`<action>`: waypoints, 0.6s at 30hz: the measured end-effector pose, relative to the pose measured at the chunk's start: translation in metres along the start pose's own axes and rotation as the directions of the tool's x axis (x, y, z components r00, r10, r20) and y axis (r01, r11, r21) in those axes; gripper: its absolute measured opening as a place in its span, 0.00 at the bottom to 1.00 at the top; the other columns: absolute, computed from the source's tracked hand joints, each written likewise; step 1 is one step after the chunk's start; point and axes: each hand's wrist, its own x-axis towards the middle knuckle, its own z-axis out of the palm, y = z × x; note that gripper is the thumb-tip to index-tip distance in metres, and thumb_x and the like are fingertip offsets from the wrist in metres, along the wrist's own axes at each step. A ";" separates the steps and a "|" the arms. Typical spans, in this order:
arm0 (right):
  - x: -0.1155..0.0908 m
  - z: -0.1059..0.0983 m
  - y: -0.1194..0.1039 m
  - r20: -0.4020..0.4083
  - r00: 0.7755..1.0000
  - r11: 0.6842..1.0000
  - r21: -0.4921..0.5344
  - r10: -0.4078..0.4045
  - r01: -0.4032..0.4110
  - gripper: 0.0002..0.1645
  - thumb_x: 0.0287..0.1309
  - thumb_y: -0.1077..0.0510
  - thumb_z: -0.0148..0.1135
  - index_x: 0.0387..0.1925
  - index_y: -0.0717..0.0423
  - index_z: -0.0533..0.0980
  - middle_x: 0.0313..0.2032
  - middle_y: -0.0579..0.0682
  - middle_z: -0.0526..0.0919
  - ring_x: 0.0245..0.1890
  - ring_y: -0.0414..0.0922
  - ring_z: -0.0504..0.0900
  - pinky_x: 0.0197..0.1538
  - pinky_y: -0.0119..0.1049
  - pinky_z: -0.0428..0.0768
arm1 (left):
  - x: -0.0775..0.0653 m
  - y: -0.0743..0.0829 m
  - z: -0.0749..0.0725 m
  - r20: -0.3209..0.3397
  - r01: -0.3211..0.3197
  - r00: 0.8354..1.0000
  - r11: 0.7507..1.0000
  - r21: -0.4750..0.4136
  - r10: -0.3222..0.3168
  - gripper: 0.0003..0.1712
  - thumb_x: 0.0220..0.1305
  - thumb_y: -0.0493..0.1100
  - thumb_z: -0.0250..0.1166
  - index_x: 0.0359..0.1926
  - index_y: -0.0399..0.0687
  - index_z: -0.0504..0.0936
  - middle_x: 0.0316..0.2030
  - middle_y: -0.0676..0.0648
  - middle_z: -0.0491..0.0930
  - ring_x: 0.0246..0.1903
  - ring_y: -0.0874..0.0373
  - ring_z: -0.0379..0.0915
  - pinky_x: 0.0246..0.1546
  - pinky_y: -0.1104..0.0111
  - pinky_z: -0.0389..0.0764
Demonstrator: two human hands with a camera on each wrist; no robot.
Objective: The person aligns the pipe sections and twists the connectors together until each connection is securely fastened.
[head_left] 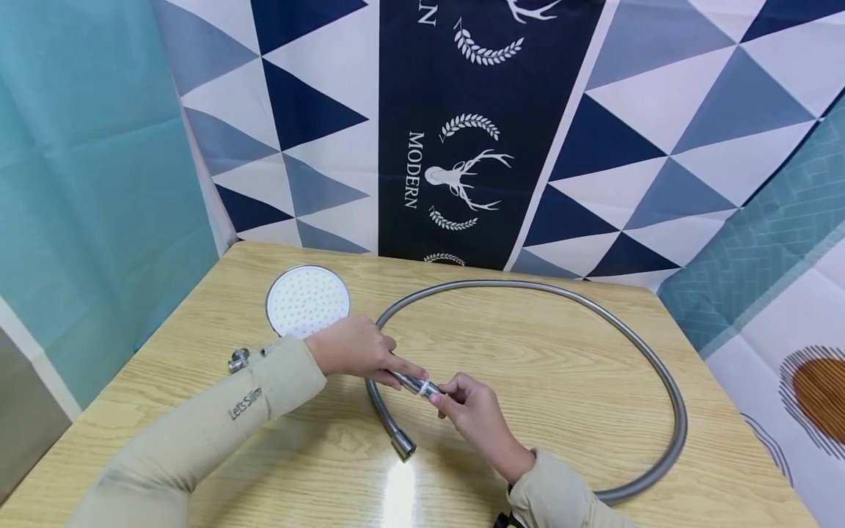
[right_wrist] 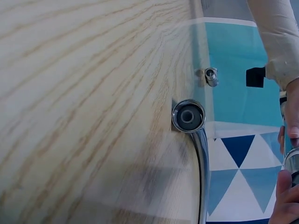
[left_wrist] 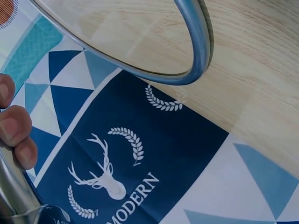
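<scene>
A handheld shower head [head_left: 307, 297], round with a white nozzle face, lies across the left side of the table. My left hand [head_left: 359, 348] grips its chrome handle [left_wrist: 17, 186] from above. At the handle's lower end, near a whitish ring, my right hand [head_left: 472, 407] pinches the metal tip [head_left: 430, 389] between thumb and fingers. I cannot tell whether a separate part sits on that tip. Below my hands is the free end nut [head_left: 403, 444] of a grey metal shower hose [head_left: 650, 359]; its dark bore shows in the right wrist view.
A small chrome fitting [head_left: 239, 358] lies beside the left forearm. The hose loops widely over the right half of the wooden table [head_left: 528, 345] and passes out of sight under the right sleeve [head_left: 561, 488]. Patterned cloth [head_left: 455, 147] hangs behind the table's back edge.
</scene>
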 end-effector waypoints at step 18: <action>0.007 0.000 -0.001 -0.027 0.999 0.995 -0.094 0.038 -0.040 0.10 0.42 0.68 0.75 0.24 0.67 0.79 0.21 0.50 0.81 0.19 0.36 0.73 0.22 0.26 0.71 | 0.001 -0.004 0.002 0.019 0.012 1.000 0.999 -0.032 -0.012 0.23 0.61 0.63 0.60 0.58 0.72 0.78 0.13 0.56 0.68 0.13 0.66 0.46 0.13 0.76 0.50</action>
